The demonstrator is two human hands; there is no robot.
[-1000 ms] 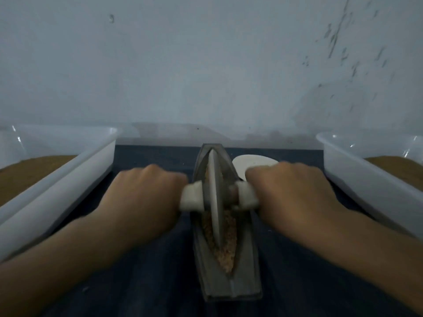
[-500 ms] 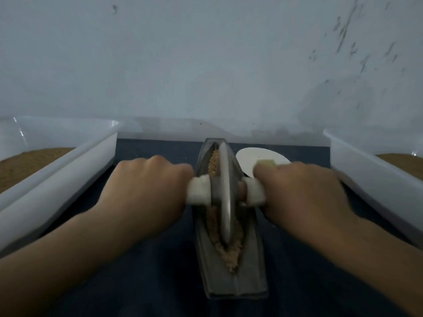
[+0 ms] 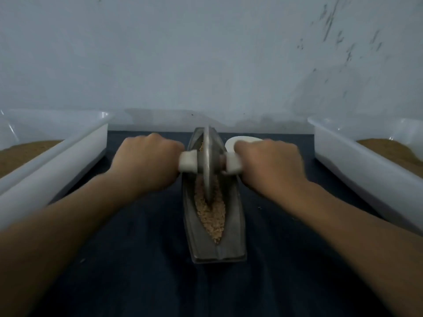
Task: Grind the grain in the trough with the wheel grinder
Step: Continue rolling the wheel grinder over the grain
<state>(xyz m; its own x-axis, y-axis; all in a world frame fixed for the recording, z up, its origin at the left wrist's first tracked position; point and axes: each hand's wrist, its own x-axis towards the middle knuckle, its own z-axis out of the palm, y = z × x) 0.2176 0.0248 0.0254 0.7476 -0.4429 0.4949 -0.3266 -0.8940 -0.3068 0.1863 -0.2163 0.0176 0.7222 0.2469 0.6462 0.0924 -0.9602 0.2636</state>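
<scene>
My left hand [image 3: 146,163] and right hand [image 3: 267,163] are each curled tight round a white handle [image 3: 188,164] on either side of the wheel [image 3: 208,165]. It stands on edge towards the far end of the trough [image 3: 233,225], with most of the grain [image 3: 210,213] heaped in the near half. I judge the main risk is overrunning the far tip, so the wheel climbs out and scatters grain on the cloth [image 3: 137,259]; an uneven push could also tilt it and skid the trough towards the dish [image 3: 238,139].
</scene>
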